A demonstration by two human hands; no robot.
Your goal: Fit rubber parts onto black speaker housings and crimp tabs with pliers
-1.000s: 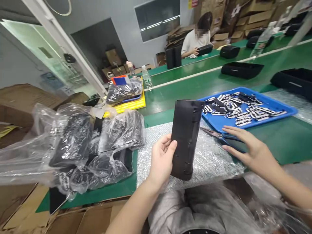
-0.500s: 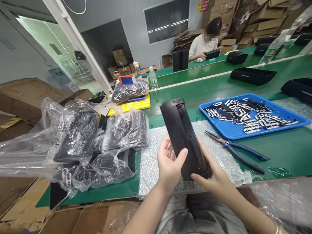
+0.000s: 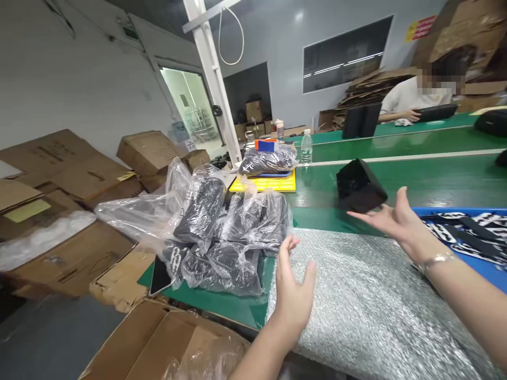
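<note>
1. Left hand (image 3: 293, 285): empty, fingers spread, upright at the edge of the bubble-wrap sheet (image 3: 368, 303).
2. Right hand (image 3: 397, 217): empty, spread, palm up, fingers just beside the black angular housing (image 3: 359, 186); contact unclear.
3. Housing: out of both hands' grip, tilted over the green conveyor belt (image 3: 407, 171); resting or not, unclear.
4. Remaining: black pieces in clear plastic bags (image 3: 237, 237), crowding the sheet's left edge.
5. Nearby: blue tray (image 3: 443, 210) of black-and-white strips (image 3: 473, 232), cut off at right.

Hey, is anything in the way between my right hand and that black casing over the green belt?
Nothing visible stands in the way. Your right hand is open just below and to the right of the black casing, with the green belt behind it. The fingers are very close to its lower edge; I can't tell whether they touch.
</note>
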